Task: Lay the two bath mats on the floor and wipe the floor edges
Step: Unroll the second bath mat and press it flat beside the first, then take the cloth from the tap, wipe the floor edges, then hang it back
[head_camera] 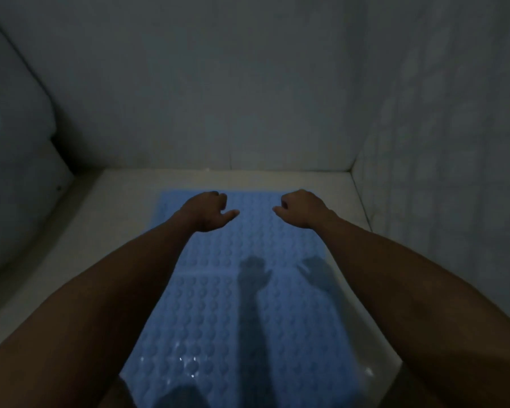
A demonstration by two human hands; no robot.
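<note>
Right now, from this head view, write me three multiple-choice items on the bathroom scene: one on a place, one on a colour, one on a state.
1. Where does the bath mat lie?
A. On the floor, reaching toward the far wall
B. Draped over the toilet
C. Hung on the right wall

2. What colour is the mat?
A. Red
B. Blue
C. Black

3. What are the left hand and the right hand doing?
A. Both grip a cloth
B. Both are above the mat's far end, fingers loosely curled, holding nothing
C. One holds a brush

Answers:
1 A: the mat spreads flat over the pale floor, its far edge short of the back wall, with the toilet off to its left.
2 B: its bumpy surface shows light blue.
3 B: no cloth or tool shows in either hand, and their shadows fall on the mat.
</note>
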